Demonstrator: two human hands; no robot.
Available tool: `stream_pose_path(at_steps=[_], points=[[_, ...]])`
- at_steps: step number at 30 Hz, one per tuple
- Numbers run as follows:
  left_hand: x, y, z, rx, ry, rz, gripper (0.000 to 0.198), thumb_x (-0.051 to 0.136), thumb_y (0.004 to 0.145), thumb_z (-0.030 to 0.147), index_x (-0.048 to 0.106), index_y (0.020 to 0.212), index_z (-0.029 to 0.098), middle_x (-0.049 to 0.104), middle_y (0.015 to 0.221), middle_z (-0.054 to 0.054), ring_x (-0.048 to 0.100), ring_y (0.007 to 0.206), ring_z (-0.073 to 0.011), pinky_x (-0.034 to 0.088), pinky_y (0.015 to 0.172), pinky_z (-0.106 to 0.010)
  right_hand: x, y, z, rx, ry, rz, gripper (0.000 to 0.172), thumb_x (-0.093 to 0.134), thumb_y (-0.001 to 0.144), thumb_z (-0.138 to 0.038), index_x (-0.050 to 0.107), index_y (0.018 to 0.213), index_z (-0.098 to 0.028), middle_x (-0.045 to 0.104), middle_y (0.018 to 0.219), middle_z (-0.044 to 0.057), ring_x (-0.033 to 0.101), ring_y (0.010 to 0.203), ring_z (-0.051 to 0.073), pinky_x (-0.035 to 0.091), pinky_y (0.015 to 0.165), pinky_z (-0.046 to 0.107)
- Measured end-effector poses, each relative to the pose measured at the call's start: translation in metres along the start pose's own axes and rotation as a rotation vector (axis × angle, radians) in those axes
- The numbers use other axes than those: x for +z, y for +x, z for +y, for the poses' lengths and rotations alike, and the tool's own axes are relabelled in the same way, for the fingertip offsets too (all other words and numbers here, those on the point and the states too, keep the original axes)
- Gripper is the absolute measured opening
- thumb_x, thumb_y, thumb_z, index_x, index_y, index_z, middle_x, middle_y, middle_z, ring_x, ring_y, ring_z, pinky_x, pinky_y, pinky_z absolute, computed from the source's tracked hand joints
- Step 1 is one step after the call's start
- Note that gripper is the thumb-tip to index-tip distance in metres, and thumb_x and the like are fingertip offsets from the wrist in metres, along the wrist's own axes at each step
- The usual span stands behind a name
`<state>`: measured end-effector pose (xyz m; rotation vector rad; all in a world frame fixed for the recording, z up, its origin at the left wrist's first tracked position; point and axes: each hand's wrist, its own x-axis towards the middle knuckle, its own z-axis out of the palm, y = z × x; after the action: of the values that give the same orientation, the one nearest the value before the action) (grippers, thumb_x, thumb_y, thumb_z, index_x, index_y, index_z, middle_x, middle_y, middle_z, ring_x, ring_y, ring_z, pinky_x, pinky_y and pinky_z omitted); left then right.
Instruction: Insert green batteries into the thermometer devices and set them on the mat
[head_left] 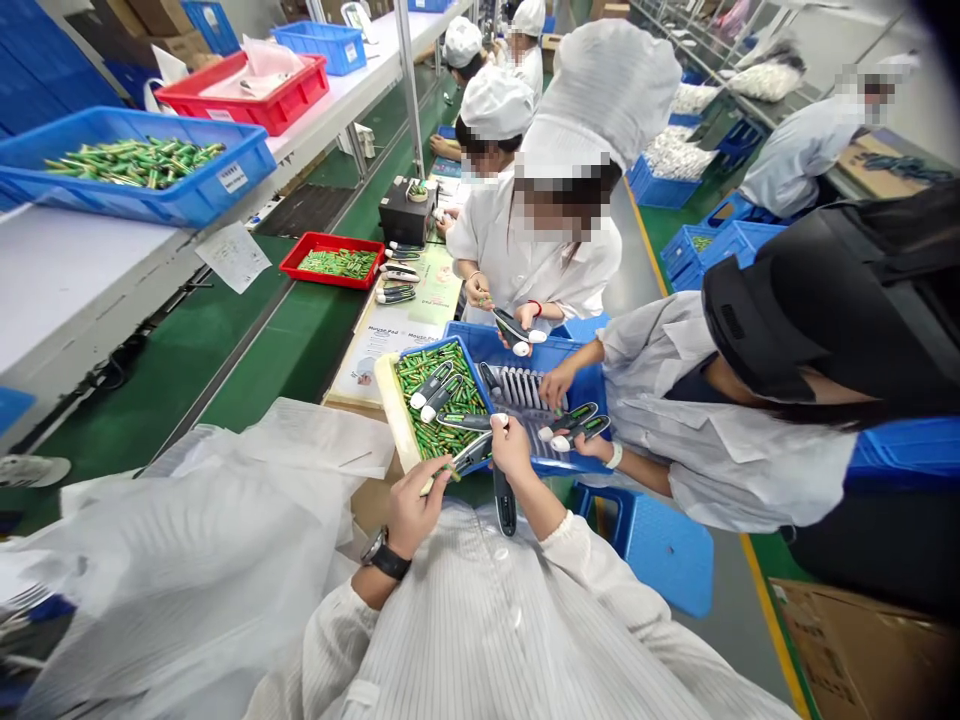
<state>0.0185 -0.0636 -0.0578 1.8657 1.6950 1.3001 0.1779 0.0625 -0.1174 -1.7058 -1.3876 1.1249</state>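
My left hand (414, 508), with a black watch at the wrist, is closed in a pinch on a green battery (453, 471). It meets the lower end of a grey-and-white handheld device (474, 454). My right hand (514, 450) is closed around that device's white-tipped end. A second dark device (505, 502) points down from under my right hand, also in its grip. Just beyond is a tray of loose green batteries (427, 435); several similar devices (437, 388) lie on top of them.
A blue bin (551, 350) with rows of pale devices adjoins the battery tray. A co-worker's hand (559, 382) reaches into it from the right. Another co-worker opposite holds devices (512, 325). A red battery tray (334, 238), blue stool (667, 550) and plastic sheeting (187, 560) are nearby.
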Motion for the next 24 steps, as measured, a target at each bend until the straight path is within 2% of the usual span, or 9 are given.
stream_pose_path(at_steps=[3,5,7,11,14,18,21,24], points=[[0.003,0.003,0.001,0.038,0.066,-0.124,0.033,0.050,0.098,0.018,0.064,0.127,0.025,0.068,0.104,-0.006,0.065,0.096,-0.0156,0.055,0.087,-0.030,0.000,0.000,0.001,-0.016,-0.021,0.025,0.039,0.042,0.093,-0.050,0.061,0.090,-0.016,0.062,0.070,0.003,0.056,0.052,0.016,0.039,0.051,0.024],[0.009,0.005,-0.002,0.101,0.158,-0.210,0.035,0.047,0.098,0.018,0.064,0.129,0.025,0.064,0.101,-0.007,0.062,0.095,-0.0168,0.054,0.084,-0.032,0.000,0.000,0.001,-0.023,-0.030,0.037,0.039,0.042,0.093,-0.050,0.061,0.090,-0.016,0.064,0.071,0.004,0.058,0.056,0.016,0.040,0.055,0.024],[0.015,0.007,-0.007,0.161,0.267,-0.241,0.034,0.048,0.098,0.020,0.064,0.127,0.024,0.063,0.098,-0.007,0.060,0.094,-0.0190,0.053,0.084,-0.035,0.001,0.000,0.001,-0.024,-0.033,0.034,0.039,0.042,0.093,-0.051,0.062,0.091,-0.017,0.064,0.069,0.003,0.058,0.058,0.017,0.041,0.056,0.024],[0.021,0.009,-0.014,0.191,0.368,-0.166,0.015,0.057,0.094,0.023,0.070,0.102,0.020,0.066,0.091,-0.006,0.057,0.091,-0.0211,0.050,0.085,-0.039,0.002,0.000,0.000,-0.025,-0.031,0.033,0.038,0.043,0.093,-0.050,0.061,0.091,-0.016,0.065,0.069,0.004,0.060,0.059,0.017,0.040,0.057,0.024],[0.023,0.008,-0.019,0.187,0.370,-0.112,0.011,0.062,0.092,0.026,0.072,0.088,0.021,0.064,0.087,-0.006,0.058,0.090,-0.0207,0.052,0.084,-0.039,0.001,0.000,0.000,-0.039,-0.032,0.046,0.037,0.043,0.093,-0.049,0.061,0.090,-0.017,0.066,0.071,0.005,0.061,0.061,0.018,0.041,0.058,0.025],[0.029,0.001,-0.031,0.126,0.254,-0.076,0.011,0.066,0.090,0.029,0.075,0.090,0.023,0.064,0.101,-0.007,0.063,0.093,-0.0181,0.058,0.079,-0.033,0.000,0.000,-0.001,-0.046,-0.034,0.050,0.037,0.043,0.093,-0.050,0.060,0.088,-0.017,0.066,0.072,0.005,0.061,0.060,0.018,0.041,0.057,0.025],[0.033,-0.005,-0.038,0.126,0.154,-0.088,0.012,0.065,0.091,0.027,0.075,0.097,0.023,0.067,0.112,-0.007,0.068,0.096,-0.0162,0.061,0.085,-0.032,-0.002,-0.001,-0.002,-0.040,-0.058,0.049,0.037,0.041,0.094,-0.049,0.060,0.088,-0.017,0.066,0.071,0.005,0.061,0.059,0.019,0.042,0.057,0.025],[0.032,-0.011,-0.042,0.163,0.146,-0.142,0.020,0.062,0.093,0.024,0.073,0.109,0.023,0.068,0.119,-0.008,0.069,0.104,-0.0173,0.060,0.093,-0.034,-0.003,-0.001,-0.001,-0.024,-0.077,0.052,0.037,0.042,0.094,-0.048,0.061,0.089,-0.017,0.067,0.072,0.006,0.061,0.060,0.019,0.043,0.058,0.026]])
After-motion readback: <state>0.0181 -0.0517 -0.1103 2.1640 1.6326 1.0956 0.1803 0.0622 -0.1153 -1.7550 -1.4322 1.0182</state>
